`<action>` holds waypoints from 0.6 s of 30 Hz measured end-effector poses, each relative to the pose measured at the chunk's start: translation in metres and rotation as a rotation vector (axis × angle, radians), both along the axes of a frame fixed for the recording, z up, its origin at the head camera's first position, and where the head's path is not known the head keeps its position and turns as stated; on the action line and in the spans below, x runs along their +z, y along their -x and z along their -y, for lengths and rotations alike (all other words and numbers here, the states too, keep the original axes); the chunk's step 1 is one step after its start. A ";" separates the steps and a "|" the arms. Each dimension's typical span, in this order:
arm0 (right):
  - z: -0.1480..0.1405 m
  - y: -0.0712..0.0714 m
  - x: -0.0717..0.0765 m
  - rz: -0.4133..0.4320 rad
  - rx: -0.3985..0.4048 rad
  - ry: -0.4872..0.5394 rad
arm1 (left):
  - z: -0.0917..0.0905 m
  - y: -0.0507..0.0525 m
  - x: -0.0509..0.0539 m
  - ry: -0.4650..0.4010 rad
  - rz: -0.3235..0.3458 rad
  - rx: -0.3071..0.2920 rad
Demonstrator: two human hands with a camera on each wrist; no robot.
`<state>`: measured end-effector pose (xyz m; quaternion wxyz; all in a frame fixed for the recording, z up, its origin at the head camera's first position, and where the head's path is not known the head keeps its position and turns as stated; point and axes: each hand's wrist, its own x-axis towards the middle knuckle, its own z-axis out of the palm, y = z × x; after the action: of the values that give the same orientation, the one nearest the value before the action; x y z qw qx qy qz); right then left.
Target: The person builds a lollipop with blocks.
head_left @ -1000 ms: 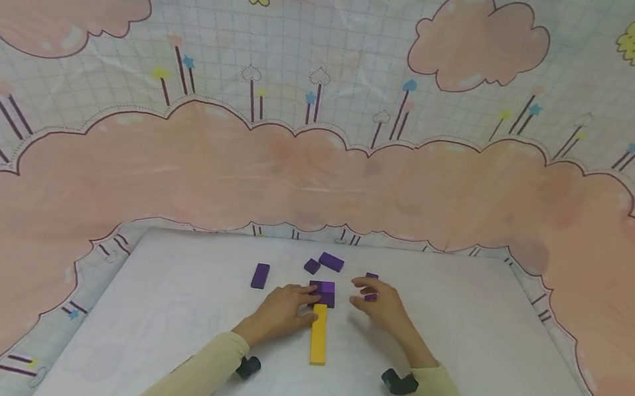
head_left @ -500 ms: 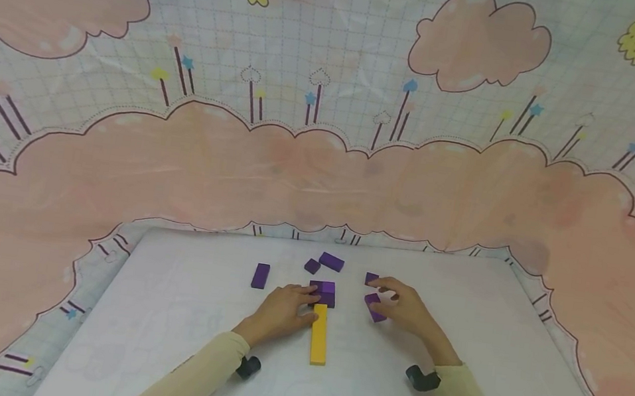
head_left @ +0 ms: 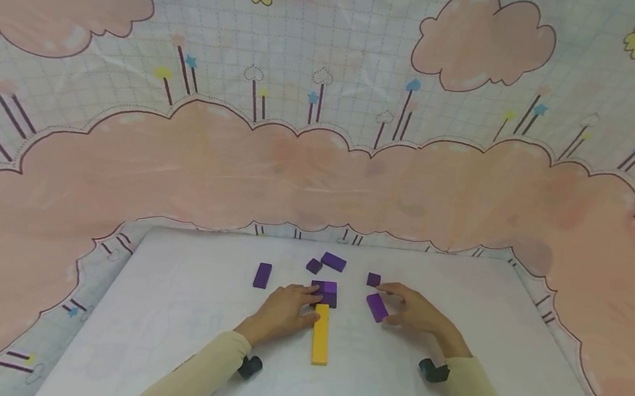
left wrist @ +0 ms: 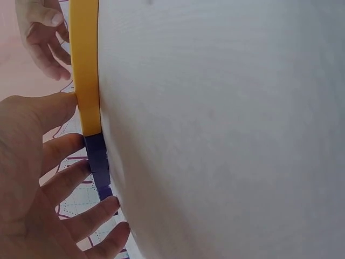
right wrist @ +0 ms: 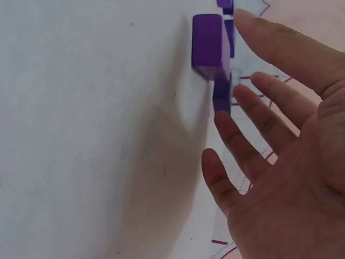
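Note:
A long yellow block lies lengthwise, its far end against a pair of purple blocks. My left hand rests its fingertips on the purple blocks, with the thumb at the yellow block's side. In the left wrist view its fingers are spread and mostly straight along the blocks. To the right, a purple oblong block lies aslant, with a small purple cube behind it. My right hand is just beside these two, holding nothing. In the right wrist view its fingers are loosely spread behind the oblong block.
Farther back lie another purple block and a small purple cube. One more purple block sits at the left. All of them are on a white table, backed by a patterned cloth.
My right hand has moved right and released the purple oblong block, which now lies in full view on the table. My left hand has stayed on the central blocks.

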<state>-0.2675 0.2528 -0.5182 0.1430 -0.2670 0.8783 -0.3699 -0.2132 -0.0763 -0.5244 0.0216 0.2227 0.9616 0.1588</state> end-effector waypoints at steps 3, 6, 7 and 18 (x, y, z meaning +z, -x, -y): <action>-0.003 0.002 -0.003 0.000 0.010 -0.028 | -0.001 0.000 -0.002 0.001 -0.002 0.005; -0.003 0.003 -0.004 -0.002 0.002 -0.060 | -0.002 -0.001 -0.003 0.007 -0.001 0.011; -0.003 0.004 -0.005 -0.008 0.005 -0.071 | -0.002 -0.001 -0.003 0.008 0.000 0.013; 0.001 0.001 -0.003 0.006 -0.005 -0.095 | -0.004 -0.004 0.000 0.030 -0.005 0.022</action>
<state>-0.2686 0.2518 -0.5209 0.1570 -0.2565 0.8953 -0.3288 -0.2094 -0.0721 -0.5248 0.0207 0.2124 0.9663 0.1437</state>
